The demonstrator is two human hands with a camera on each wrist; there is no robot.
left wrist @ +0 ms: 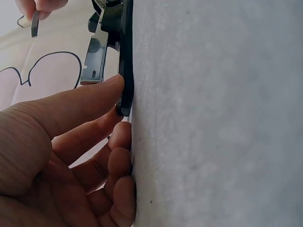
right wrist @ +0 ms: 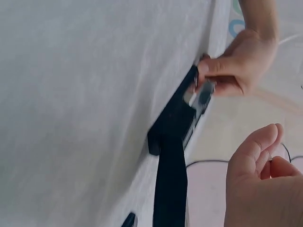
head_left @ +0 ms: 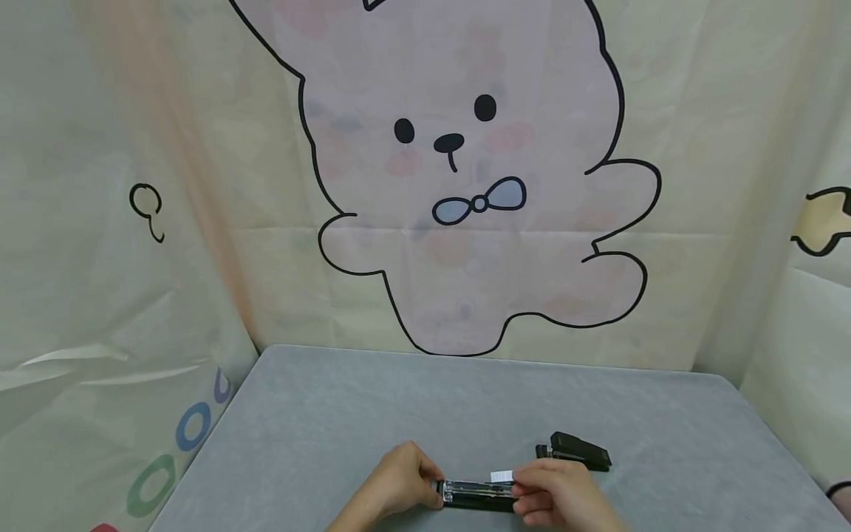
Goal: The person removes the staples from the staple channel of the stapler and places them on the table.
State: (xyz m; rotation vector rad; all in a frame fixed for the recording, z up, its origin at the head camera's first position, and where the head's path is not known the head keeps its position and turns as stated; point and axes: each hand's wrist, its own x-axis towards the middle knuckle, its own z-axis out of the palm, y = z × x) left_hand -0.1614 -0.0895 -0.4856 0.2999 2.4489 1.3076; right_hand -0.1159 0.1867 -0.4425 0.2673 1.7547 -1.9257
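A black stapler (head_left: 477,502) lies on the grey table with its top swung back, baring the metal magazine (left wrist: 95,56). My left hand (head_left: 402,480) holds the front end of its base between thumb and fingers, the other fingertips touching the table. My right hand (head_left: 558,491) pinches a short silvery strip (left wrist: 34,23), apparently staples, above the stapler and apart from the magazine. In the right wrist view the opened top (right wrist: 170,189) extends from the base's rear end. My right hand hides that rear end in the head view.
Behind my right hand is another black item (head_left: 580,451), like a second stapler, partly hidden by that hand. The grey cloth-covered table (head_left: 399,399) reaches back to a hanging curtain (head_left: 465,281) with a cartoon animal. More curtain hangs at both sides.
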